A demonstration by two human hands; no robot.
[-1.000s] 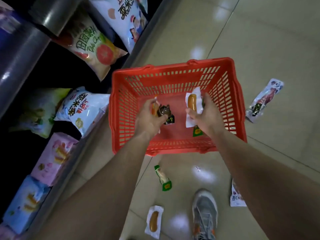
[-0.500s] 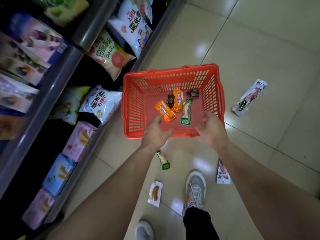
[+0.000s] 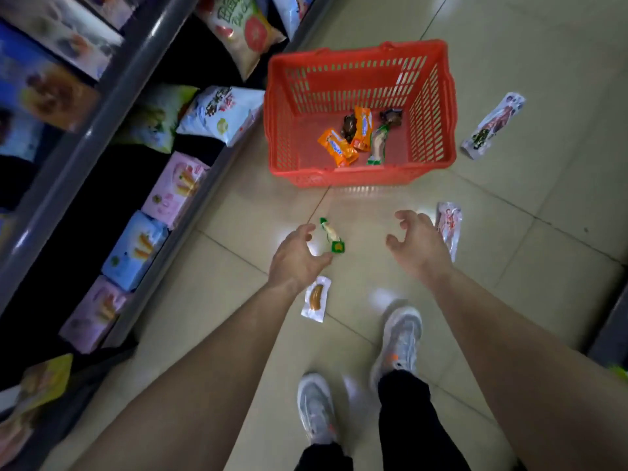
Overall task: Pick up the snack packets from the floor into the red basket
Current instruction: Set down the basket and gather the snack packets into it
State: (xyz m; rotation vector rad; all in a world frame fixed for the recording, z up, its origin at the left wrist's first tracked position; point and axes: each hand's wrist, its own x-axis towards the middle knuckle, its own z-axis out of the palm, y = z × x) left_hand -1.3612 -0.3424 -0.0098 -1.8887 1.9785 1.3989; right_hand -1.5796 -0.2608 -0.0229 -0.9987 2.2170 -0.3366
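While both hands, left (image 3: 296, 258) and right (image 3: 419, 241), hover empty with fingers spread, four packets lie on the floor (image 3: 543, 215) near the basket (image 3: 360, 180) (several already inside).

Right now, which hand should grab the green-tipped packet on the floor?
Left. The left hand hovers open right beside the green-tipped packet, fingers curled toward it. The right hand is open too, but sits nearer the pink-and-white packet on its own side.
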